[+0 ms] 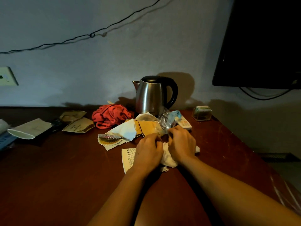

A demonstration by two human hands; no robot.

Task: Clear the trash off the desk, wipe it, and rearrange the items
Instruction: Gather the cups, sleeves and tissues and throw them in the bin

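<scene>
Across the dark wooden desk (65, 168) I see the trash bunched near the middle, below the black screen (260, 43) on the wall. Behind the heap stands the steel kettle (151, 95), with a crumpled red cloth (110, 115) to its left and a remote (184, 123) to its right. Farther left lie two flat paper sleeves (78, 126) and a paper cup (29, 128) on its side. My left hand (149, 150) rests with fingers curled over the torn papers (120, 134) and a printed sheet (128, 158); whether it truly pinches anything, I cannot tell. My right hand (181, 143) lies over a white tissue wad (168, 158), its fingers curled forward at the clear plastic wrapper (167, 120), apparently gripping its lower edge. I judge this to be the gathering stage, with wiping undone. To do it well, I would draw wrapper, tissue and papers into one bundle between both palms, keeping clear of the remote, and not miss the small white scrap (164, 169) near my wrists.
</scene>
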